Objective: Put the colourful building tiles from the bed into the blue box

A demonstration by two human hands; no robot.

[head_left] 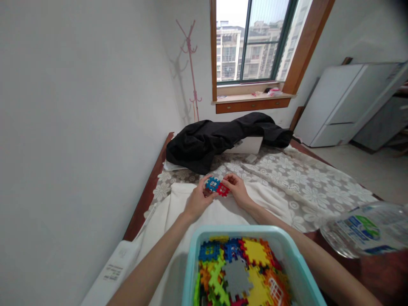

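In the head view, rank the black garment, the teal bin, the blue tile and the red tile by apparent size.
1. Black garment, widest, though farther away.
2. Teal bin, close to the camera and cut off by the frame.
3. Blue tile and red tile: about alike, not ranked.

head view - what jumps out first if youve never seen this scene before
The eye goes to the two hands meeting mid-frame over the white cloth: the left hand pinches a blue toothed tile and the right hand a red tile, the two tiles touching edge to edge. Next comes the turquoise tub at the bottom edge, heaped with bright tiles of many colours. Behind the hands, a black garment lies crumpled below the window.
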